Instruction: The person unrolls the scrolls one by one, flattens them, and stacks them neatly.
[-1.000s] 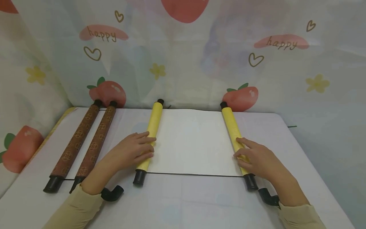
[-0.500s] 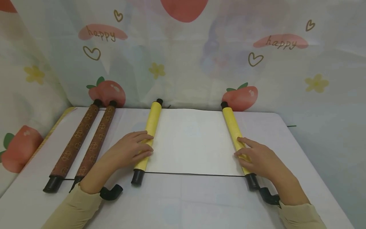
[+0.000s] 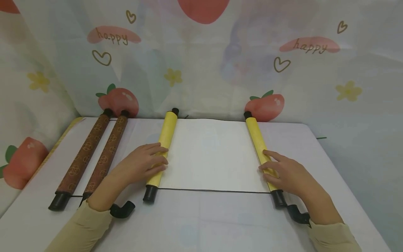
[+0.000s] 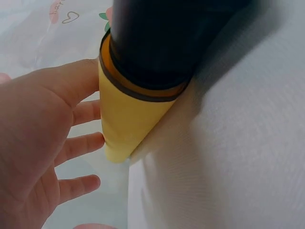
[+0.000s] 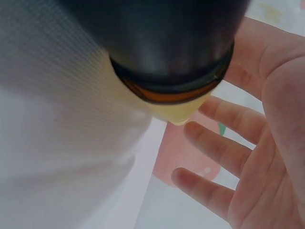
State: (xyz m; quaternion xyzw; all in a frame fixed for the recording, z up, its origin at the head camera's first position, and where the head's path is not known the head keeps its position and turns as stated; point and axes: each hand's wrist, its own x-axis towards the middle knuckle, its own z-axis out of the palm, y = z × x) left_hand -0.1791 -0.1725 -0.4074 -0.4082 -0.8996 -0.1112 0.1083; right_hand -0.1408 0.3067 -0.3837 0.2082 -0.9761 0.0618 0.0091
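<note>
A yellow-backed scroll lies part-unrolled across the table, its white sheet bare between two rolls. My left hand rests on the left roll, fingers fairly straight over its top. On the right roll lie the spread fingers of my right hand. Both rolls have black end caps. In the left wrist view the thumb and fingers touch the yellow roll beneath a large black cap. The right wrist view has a black cap covering much of the roll, with fingers beside it.
To the left lie two brown patterned rolls with black ends, a strip of white between them. A black bent piece shows by my left sleeve, another black bent piece by my right. A printed cloth hangs behind the table.
The left roll has shifted left under my left hand, and the right roll slightly right with my right hand. The white sheet between them is a little wider.
</note>
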